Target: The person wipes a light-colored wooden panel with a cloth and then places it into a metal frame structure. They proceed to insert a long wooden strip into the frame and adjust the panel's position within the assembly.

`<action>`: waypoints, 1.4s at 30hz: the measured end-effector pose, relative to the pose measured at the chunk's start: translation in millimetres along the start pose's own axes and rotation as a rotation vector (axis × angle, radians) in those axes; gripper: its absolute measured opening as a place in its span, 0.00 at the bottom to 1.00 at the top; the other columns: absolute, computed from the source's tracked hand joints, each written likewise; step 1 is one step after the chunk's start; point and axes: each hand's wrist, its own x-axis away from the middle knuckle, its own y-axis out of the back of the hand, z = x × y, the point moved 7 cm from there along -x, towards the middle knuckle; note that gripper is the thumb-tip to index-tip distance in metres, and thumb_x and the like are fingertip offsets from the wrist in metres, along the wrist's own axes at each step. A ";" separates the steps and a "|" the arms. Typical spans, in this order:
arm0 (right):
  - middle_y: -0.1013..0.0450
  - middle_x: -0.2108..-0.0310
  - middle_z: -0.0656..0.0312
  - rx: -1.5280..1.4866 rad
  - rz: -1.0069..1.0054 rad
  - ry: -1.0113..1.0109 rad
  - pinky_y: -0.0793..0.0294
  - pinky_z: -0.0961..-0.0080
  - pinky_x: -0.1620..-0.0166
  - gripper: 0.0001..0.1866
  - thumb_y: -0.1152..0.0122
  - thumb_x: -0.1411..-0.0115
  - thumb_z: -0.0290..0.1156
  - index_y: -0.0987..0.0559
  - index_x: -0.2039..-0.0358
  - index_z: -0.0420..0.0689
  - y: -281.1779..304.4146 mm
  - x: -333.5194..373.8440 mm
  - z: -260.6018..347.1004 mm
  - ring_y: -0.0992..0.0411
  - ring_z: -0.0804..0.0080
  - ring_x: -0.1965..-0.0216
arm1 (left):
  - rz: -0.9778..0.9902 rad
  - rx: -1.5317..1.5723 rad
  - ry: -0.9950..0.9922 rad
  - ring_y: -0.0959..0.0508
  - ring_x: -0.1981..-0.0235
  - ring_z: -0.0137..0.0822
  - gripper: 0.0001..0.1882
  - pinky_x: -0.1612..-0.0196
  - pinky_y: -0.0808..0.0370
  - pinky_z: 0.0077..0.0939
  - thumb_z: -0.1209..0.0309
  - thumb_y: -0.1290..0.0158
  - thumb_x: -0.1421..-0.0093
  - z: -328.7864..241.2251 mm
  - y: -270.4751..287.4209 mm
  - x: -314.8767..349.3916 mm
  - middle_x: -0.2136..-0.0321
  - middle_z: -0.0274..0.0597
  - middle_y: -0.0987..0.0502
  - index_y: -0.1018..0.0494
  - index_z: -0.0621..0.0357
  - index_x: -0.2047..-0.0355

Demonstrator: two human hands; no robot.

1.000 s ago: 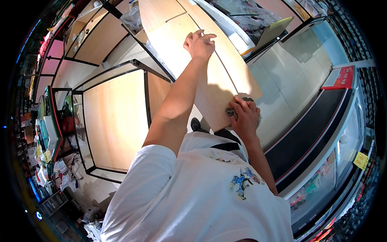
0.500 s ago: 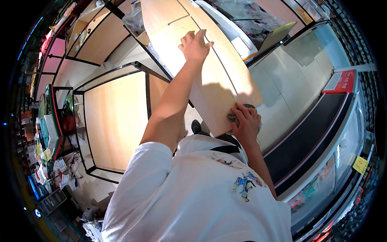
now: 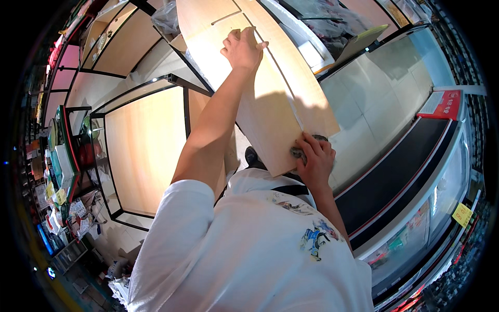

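Observation:
A long pale wood-coloured board (image 3: 270, 117) slants away from my waist, with a dark narrow line (image 3: 281, 73) running along its length. My left hand (image 3: 243, 51) rests on the far half of the board, its fingers bent and apart, the thumb and forefinger at that line. At the near end my right hand (image 3: 316, 162) is closed over the board's edge. Under and behind its fingers shows a crumpled dark grey thing, perhaps a rag (image 3: 298, 153), mostly hidden. Toward this end the line looks pale.
On the left stands a black-framed table (image 3: 145, 151) with a wood-coloured top. To the right is a glass-fronted cabinet with a black top (image 3: 395, 177) and a red box (image 3: 444, 104). Plastic-wrapped goods (image 3: 332, 21) lie beyond the board. Crowded shelves (image 3: 62, 161) line the far left.
My left hand has shifted slightly farther along the board, and its fingers look more bent. The right hand keeps its hold at the near end. The whole view has turned a little.

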 end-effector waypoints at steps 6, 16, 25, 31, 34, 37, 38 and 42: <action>0.27 0.45 0.71 -0.002 0.021 -0.001 0.38 0.60 0.49 0.24 0.34 0.60 0.27 0.20 0.57 0.51 -2.1 -1.1 -1.2 0.33 0.64 0.52 | -0.072 0.009 -0.146 0.46 0.34 0.51 0.34 0.36 0.51 0.52 0.52 0.35 0.47 -1.6 -10.1 21.3 0.37 0.51 0.41 0.32 0.41 0.41; 0.27 0.45 0.70 -0.028 0.036 -0.005 0.38 0.60 0.49 0.24 0.34 0.60 0.26 0.20 0.57 0.50 -1.8 -5.4 -1.1 0.33 0.63 0.51 | 0.032 -0.111 0.045 0.48 0.32 0.53 0.42 0.36 0.50 0.54 0.46 0.39 0.46 7.5 -6.5 -13.7 0.33 0.52 0.45 0.37 0.49 0.35; 0.27 0.45 0.71 -0.012 0.022 -0.018 0.38 0.59 0.49 0.25 0.33 0.60 0.26 0.20 0.56 0.51 -5.9 -6.1 -4.2 0.33 0.63 0.51 | 0.087 -0.355 -0.385 0.41 0.34 0.47 0.30 0.35 0.47 0.52 0.52 0.57 0.31 -24.5 -6.2 64.0 0.35 0.39 0.37 0.36 0.58 0.37; 0.28 0.44 0.70 -0.015 0.021 0.013 0.38 0.60 0.48 0.26 0.34 0.60 0.26 0.21 0.55 0.50 -4.5 -9.2 -0.2 0.33 0.62 0.51 | 0.150 -0.525 -0.374 0.43 0.31 0.40 0.36 0.40 0.44 0.59 0.40 0.64 0.32 -18.1 -8.7 31.7 0.33 0.37 0.39 0.41 0.51 0.34; 0.27 0.44 0.70 -0.011 0.012 0.008 0.38 0.60 0.48 0.26 0.37 0.60 0.25 0.21 0.55 0.49 -5.7 -11.1 2.5 0.34 0.60 0.51 | 0.209 -0.501 -0.305 0.44 0.30 0.40 0.37 0.39 0.45 0.60 0.40 0.65 0.32 -15.2 -18.6 16.9 0.31 0.36 0.42 0.42 0.52 0.33; 0.27 0.46 0.67 -0.022 -0.002 -0.007 0.37 0.60 0.48 0.25 0.37 0.59 0.25 0.21 0.55 0.48 -5.7 -14.7 1.7 0.34 0.59 0.52 | 0.160 -0.469 -0.321 0.47 0.30 0.41 0.37 0.37 0.50 0.65 0.41 0.65 0.32 -14.2 -21.7 21.7 0.31 0.37 0.43 0.42 0.54 0.33; 0.27 0.47 0.65 -0.025 -0.006 -0.023 0.35 0.60 0.50 0.24 0.36 0.57 0.25 0.21 0.55 0.48 -2.7 -16.4 1.2 0.33 0.58 0.52 | 0.151 -0.464 -0.315 0.47 0.30 0.41 0.38 0.37 0.50 0.66 0.41 0.65 0.32 -12.4 -22.4 22.6 0.30 0.37 0.43 0.42 0.54 0.32; 0.25 0.53 0.56 -0.268 -0.061 -0.308 0.31 0.65 0.56 0.15 0.34 0.46 0.33 0.22 0.59 0.43 -10.1 3.5 -34.2 0.30 0.58 0.59 | 0.129 -0.447 -0.328 0.47 0.30 0.42 0.38 0.36 0.52 0.67 0.41 0.65 0.32 -12.6 -21.2 42.9 0.31 0.37 0.43 0.42 0.54 0.32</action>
